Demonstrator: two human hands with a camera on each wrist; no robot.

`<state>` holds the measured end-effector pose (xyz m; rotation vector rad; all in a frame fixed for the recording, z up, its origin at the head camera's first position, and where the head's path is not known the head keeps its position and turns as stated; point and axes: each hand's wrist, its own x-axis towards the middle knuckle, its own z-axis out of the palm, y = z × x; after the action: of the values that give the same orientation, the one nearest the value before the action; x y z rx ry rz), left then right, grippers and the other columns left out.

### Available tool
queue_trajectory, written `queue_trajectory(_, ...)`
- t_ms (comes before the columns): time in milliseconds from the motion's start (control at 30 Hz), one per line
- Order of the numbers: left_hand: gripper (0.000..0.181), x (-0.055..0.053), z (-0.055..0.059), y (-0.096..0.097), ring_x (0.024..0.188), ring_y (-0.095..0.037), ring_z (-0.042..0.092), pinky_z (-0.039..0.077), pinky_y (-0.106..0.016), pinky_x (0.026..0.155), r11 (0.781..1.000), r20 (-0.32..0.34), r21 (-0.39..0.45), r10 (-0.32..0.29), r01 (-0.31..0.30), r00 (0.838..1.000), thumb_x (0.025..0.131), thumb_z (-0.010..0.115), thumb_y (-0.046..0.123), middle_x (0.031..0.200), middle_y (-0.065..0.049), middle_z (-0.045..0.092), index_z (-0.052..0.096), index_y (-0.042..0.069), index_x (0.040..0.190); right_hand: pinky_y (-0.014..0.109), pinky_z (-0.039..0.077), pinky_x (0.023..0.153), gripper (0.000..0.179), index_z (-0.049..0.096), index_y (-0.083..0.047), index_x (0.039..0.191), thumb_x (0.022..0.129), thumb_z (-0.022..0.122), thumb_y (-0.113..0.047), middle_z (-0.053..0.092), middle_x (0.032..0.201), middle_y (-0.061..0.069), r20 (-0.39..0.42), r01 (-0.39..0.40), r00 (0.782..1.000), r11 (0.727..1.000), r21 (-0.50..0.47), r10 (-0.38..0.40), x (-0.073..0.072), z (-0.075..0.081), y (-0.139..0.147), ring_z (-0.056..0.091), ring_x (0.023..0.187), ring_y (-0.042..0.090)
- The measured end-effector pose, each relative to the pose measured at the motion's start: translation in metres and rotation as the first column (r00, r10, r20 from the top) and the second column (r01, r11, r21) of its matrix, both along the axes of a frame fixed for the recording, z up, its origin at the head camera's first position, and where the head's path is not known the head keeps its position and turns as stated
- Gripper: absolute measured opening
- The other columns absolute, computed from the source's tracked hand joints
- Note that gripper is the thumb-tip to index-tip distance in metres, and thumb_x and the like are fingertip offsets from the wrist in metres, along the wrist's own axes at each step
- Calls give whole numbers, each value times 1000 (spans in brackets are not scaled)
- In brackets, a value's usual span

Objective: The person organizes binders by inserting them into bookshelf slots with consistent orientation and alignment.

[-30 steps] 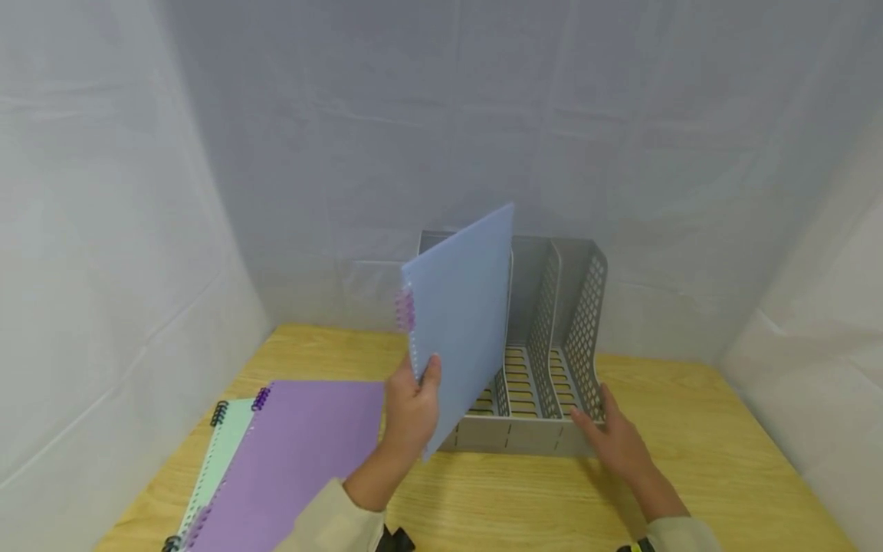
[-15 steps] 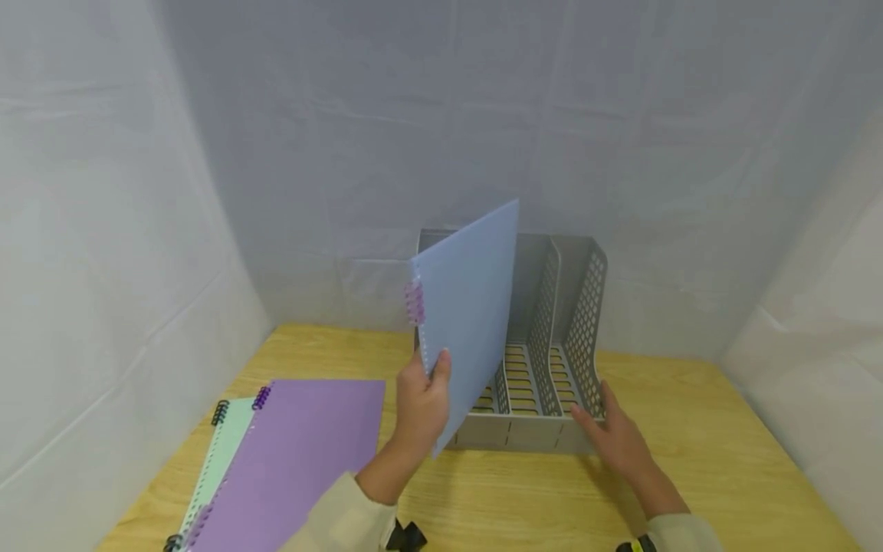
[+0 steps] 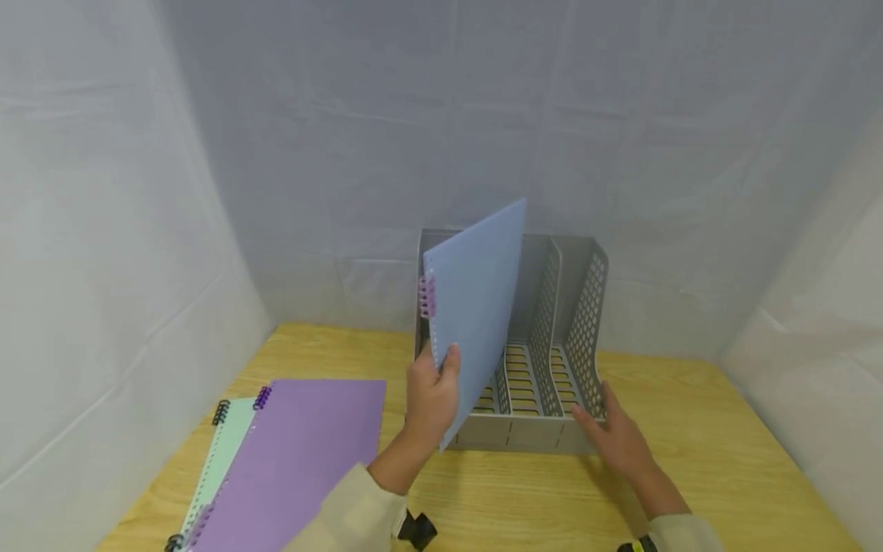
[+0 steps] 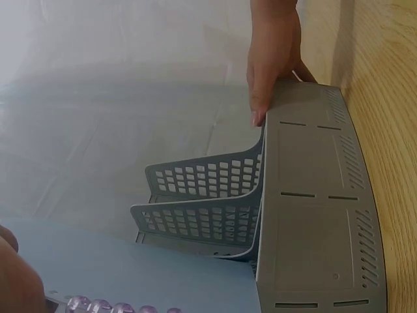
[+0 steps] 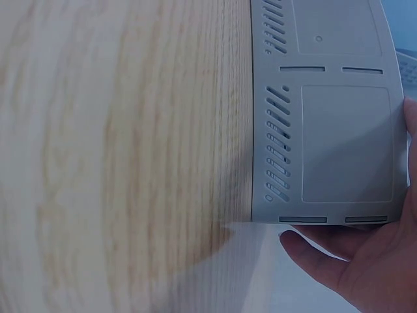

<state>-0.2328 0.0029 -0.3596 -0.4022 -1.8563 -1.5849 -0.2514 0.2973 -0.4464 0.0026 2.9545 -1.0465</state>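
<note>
The work looks barely begun: one of three notebooks is at the rack, and none is clearly settled in it. The left hand (image 3: 433, 395) pinches the blue notebook (image 3: 479, 299) by its ringed edge, thumb on the face towards the right. That notebook stands on edge, tilted, over the left part of the gray rack (image 3: 534, 435), its lower near corner in front of the rack's near wall in the head view. Whether any of it sits inside a compartment, I cannot tell.

The right hand (image 3: 617, 441) holds the rack's near right corner, thumb over the rim and fingers along the outer side, apparently steadying it. Slotted floors show in the compartments to the right.

Judging by this, seating the blue notebook is left, and perhaps the purple notebook (image 3: 303, 452) and green notebook (image 3: 228, 445), which overlap on the counter (image 3: 704, 429) at left.
</note>
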Motion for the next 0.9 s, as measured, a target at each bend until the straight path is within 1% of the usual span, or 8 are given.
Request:
queue_trajectory(67,20,-1,1,1,73,-25,59,55,-45,71,1000,8,3,-2,2,1000,95,55,0,88,-23,68,61,-12,110,67,21,107,91,-5,1,153,99,38,-58,16,152,34,3,0,1000,1000,1,0,0,0,0,22,136,54)
queue_trajectory(233,22,-5,1,4,85,-31,65,55,-48,78,1000,19,19,-6,6,1000,96,54,1,100,-26,68,60,-12,112,67,21,107,91,-6,0,153,99,37,-59,17,152,35,4,5,1000,1000,11,-5,0,-2,2,23,136,54)
queue_trajectory(333,20,-7,2,6,88,-35,67,55,-50,79,1000,13,6,25,-25,1000,95,55,1,100,-26,69,62,-11,110,67,22,107,91,-6,-1,153,99,37,-60,18,152,35,0,6,1000,1000,11,-6,-1,-3,2,24,135,55)
queue_trajectory(433,18,-9,2,9,87,-36,67,54,-50,78,999,5,-9,45,-45,999,94,56,0,98,-26,69,63,-10,107,67,22,107,92,-5,0,153,98,37,-60,18,151,35,-3,3,1000,1000,9,-3,-1,-3,2,25,135,55)
queue_trajectory(600,18,-11,1,11,85,-33,66,55,-49,77,1000,11,-2,23,-23,1000,94,55,0,97,-25,69,63,-10,108,67,23,107,92,-3,2,153,98,38,-60,19,151,36,-10,-3,1000,1000,4,3,0,-3,2,25,134,55)
queue_trajectory(733,19,-12,2,13,81,-31,65,55,-49,74,1000,12,-7,31,-31,999,95,55,1,94,-24,69,62,-10,109,67,22,107,92,-4,1,153,98,38,-60,18,151,35,-8,1,1000,1000,5,-1,-1,-3,2,25,135,55)
queue_trajectory(800,21,-13,3,14,81,-32,66,55,-49,73,999,10,-14,43,-43,999,95,56,1,95,-25,69,62,-10,112,67,22,107,92,-4,1,153,98,38,-59,18,152,35,-4,3,1000,1000,7,-3,-1,-3,1,25,135,54)
queue_trajectory(900,34,-13,4,16,86,-34,67,56,-49,76,999,19,-16,34,-33,999,95,55,1,103,-28,68,55,-9,127,67,21,107,92,-4,1,153,98,38,-60,17,152,35,1,5,1000,1000,6,-5,-2,-3,1,24,136,54)
